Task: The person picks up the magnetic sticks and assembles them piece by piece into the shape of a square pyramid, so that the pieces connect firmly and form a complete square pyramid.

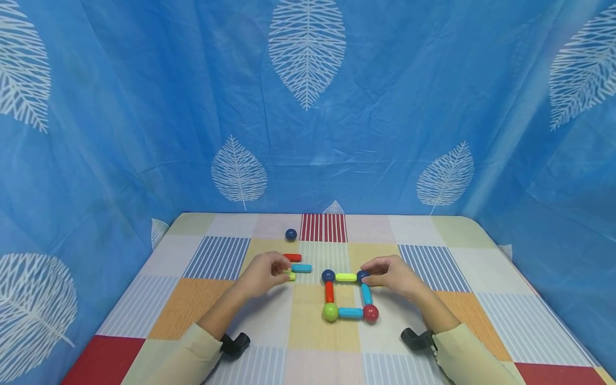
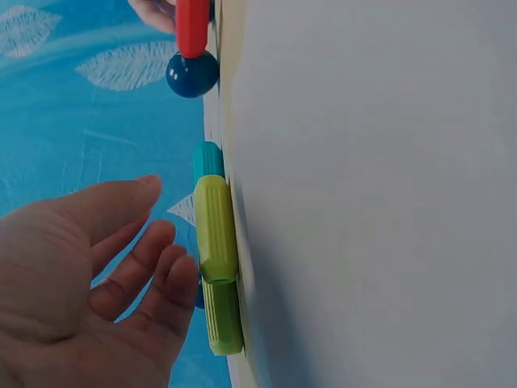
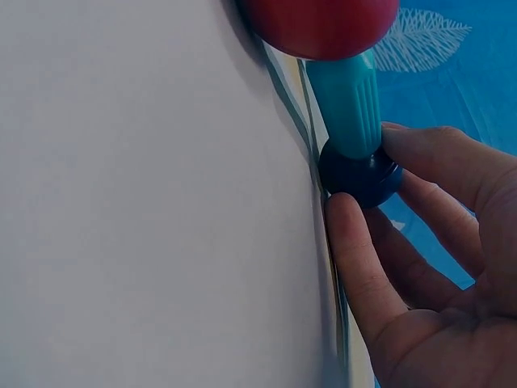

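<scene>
Sticks and balls form a four-sided frame on the table. A yellow stick (image 1: 346, 277) links two dark blue balls along its far side. A red stick (image 1: 329, 292) runs to a green ball (image 1: 330, 312), and light blue sticks (image 1: 351, 313) meet at a red ball (image 1: 370, 313). My right hand (image 1: 392, 275) pinches the far right blue ball (image 3: 363, 179) between thumb and fingers. My left hand (image 1: 263, 274), fingers loosely bent, is beside loose sticks: red (image 1: 293, 258), light blue (image 1: 302, 268) and yellow-green (image 2: 216, 230). It holds nothing; a gap shows in the left wrist view.
A loose dark blue ball (image 1: 291, 235) lies toward the table's far edge. The patchwork tablecloth (image 1: 327, 363) covers the table. Blue leaf-patterned curtains (image 1: 308, 160) enclose the back and both sides.
</scene>
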